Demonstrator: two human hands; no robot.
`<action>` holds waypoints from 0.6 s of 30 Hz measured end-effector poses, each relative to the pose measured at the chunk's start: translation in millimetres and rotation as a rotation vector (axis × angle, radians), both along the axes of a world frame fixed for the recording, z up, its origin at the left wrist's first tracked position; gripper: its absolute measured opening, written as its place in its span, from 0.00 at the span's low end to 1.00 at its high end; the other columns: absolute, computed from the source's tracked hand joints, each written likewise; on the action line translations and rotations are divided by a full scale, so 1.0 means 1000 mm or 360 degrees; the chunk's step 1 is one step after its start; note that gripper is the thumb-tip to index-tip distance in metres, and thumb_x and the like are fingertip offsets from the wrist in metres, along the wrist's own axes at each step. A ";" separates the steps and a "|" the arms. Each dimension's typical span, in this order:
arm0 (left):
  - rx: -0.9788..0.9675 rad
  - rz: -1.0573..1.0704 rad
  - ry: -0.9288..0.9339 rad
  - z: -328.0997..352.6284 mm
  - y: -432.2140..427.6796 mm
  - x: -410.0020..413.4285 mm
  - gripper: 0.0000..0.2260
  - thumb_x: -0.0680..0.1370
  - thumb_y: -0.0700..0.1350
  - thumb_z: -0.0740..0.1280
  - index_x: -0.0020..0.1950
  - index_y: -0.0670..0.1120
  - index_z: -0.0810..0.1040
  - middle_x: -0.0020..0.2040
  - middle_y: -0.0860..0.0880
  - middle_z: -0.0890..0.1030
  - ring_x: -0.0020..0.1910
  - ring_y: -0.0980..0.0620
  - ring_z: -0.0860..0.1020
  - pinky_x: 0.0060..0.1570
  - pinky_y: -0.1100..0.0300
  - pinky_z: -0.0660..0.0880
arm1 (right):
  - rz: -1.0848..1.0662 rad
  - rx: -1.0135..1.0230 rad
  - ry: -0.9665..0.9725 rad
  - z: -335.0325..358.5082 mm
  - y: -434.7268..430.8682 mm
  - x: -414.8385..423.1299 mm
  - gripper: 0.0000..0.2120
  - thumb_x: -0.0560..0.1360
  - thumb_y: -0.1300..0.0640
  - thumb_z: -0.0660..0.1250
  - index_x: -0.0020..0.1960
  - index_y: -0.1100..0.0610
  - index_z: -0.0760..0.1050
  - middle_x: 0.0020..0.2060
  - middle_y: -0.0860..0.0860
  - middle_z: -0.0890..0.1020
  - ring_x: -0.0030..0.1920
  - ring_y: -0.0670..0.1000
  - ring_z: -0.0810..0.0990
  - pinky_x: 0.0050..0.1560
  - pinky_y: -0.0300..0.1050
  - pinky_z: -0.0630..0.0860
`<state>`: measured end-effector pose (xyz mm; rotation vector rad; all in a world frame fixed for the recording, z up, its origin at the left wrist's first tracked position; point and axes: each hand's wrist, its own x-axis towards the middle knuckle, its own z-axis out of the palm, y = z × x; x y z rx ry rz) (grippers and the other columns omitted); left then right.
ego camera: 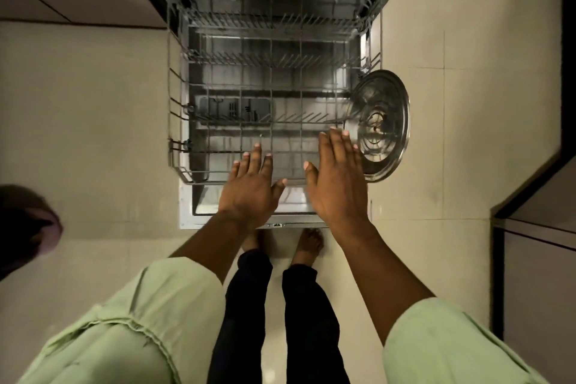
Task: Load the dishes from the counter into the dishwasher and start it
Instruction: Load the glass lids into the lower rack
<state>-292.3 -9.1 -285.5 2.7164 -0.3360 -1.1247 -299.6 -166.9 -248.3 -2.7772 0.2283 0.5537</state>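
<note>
Plainly, the left hand (251,188) and right hand (338,179) are hovering flat, fingers straight and holding nothing, over the near edge of the dishwasher rack (271,97), while the steel plate (381,125) is standing on edge at the right hand's one o'clock, just beside its fingertips.

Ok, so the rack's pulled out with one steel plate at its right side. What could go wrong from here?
1. The plate stands on edge at the right side of the rack and seems to overhang it. Pushing the rack in could knock it against the tub wall or tip it off.
2. Neither the left hand nor the right hand grips it; both are open.
3. Bare feet stand at the door edge, where a falling plate could land.
</note>
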 end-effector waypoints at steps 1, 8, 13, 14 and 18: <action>-0.0006 0.0033 -0.0038 0.010 0.005 -0.003 0.30 0.84 0.59 0.45 0.81 0.46 0.43 0.80 0.44 0.38 0.80 0.45 0.40 0.76 0.51 0.40 | 0.0021 0.0006 0.0005 0.006 0.006 0.000 0.29 0.82 0.48 0.56 0.79 0.58 0.53 0.79 0.55 0.53 0.79 0.55 0.46 0.78 0.52 0.45; 0.0129 0.0330 -0.0211 0.102 0.047 -0.026 0.29 0.84 0.60 0.44 0.81 0.48 0.43 0.81 0.45 0.40 0.80 0.45 0.40 0.78 0.48 0.42 | 0.0277 0.0025 -0.0019 0.086 0.051 -0.007 0.30 0.83 0.46 0.53 0.80 0.55 0.48 0.80 0.53 0.48 0.79 0.54 0.42 0.75 0.48 0.37; 0.0194 0.0462 -0.0355 0.192 0.072 -0.038 0.29 0.84 0.59 0.45 0.82 0.47 0.45 0.81 0.44 0.42 0.80 0.44 0.43 0.77 0.47 0.43 | 0.0376 0.0109 -0.0102 0.160 0.079 -0.012 0.30 0.83 0.45 0.52 0.80 0.55 0.48 0.80 0.53 0.48 0.79 0.53 0.42 0.78 0.51 0.43; 0.0208 0.0504 -0.0390 0.212 0.077 -0.040 0.29 0.84 0.59 0.45 0.82 0.47 0.45 0.81 0.44 0.42 0.80 0.44 0.43 0.78 0.47 0.43 | 0.0408 0.0130 -0.0146 0.176 0.086 -0.014 0.30 0.83 0.45 0.52 0.80 0.56 0.48 0.80 0.53 0.49 0.79 0.53 0.43 0.78 0.51 0.43; 0.0231 0.0628 -0.0524 0.277 0.097 -0.052 0.29 0.84 0.58 0.46 0.82 0.47 0.46 0.81 0.44 0.42 0.80 0.43 0.44 0.78 0.45 0.44 | 0.0516 0.0217 -0.0293 0.229 0.108 -0.018 0.30 0.83 0.46 0.54 0.80 0.57 0.50 0.79 0.54 0.51 0.79 0.53 0.44 0.78 0.50 0.41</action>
